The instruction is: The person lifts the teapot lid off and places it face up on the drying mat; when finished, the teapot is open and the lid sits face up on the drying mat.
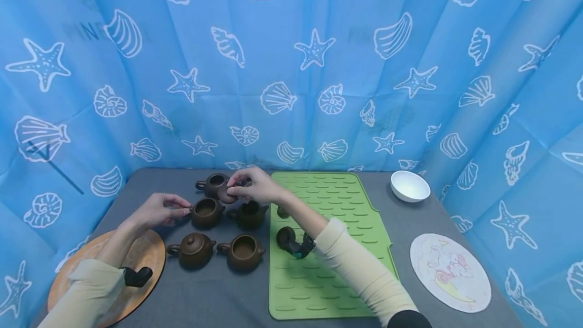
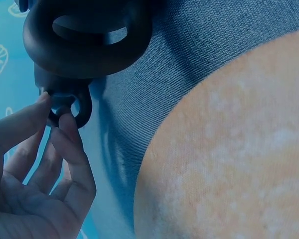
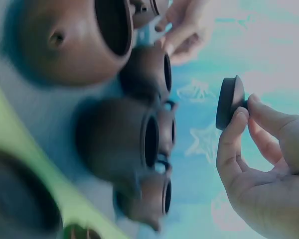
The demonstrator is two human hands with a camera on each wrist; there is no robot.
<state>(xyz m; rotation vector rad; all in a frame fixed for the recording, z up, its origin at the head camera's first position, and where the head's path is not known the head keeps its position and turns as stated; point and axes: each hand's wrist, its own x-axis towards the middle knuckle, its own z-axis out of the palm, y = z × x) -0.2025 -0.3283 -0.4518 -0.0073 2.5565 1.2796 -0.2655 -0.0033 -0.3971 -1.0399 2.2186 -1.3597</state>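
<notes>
My left hand (image 1: 160, 210) pinches the loop handle (image 2: 67, 107) of an open brown clay teapot (image 1: 207, 212); thumb and forefinger close on the ring while the other fingers lie loosely curled below it. That teapot stands on the grey surface (image 1: 200, 292), in the middle row of the cluster.

My right hand (image 1: 255, 186) holds a small round teapot lid (image 3: 230, 102) by its knob, pinched between thumb and fingertips, with the lid lifted clear of the pots. From the head view it hangs just above the gap between the rear teapot (image 1: 214, 184) and the open teapot (image 1: 249, 214) beside the green mat (image 1: 328, 247).

Two more teapots stand in the front row: one with its lid on (image 1: 193, 248) and one open (image 1: 243, 251). All five pots sit close together, left of the mat.

On the mat near my right forearm lie a dark lid (image 1: 286, 237) and a smaller dark piece (image 1: 283, 212), which I cannot identify. A round wooden board (image 1: 148, 254) lies under my left forearm. At the far right stand a white bowl (image 1: 410, 186) and a round printed coaster (image 1: 450, 272), well apart from the pots. A blue seashell-print curtain (image 1: 291, 65) encloses the surface.
</notes>
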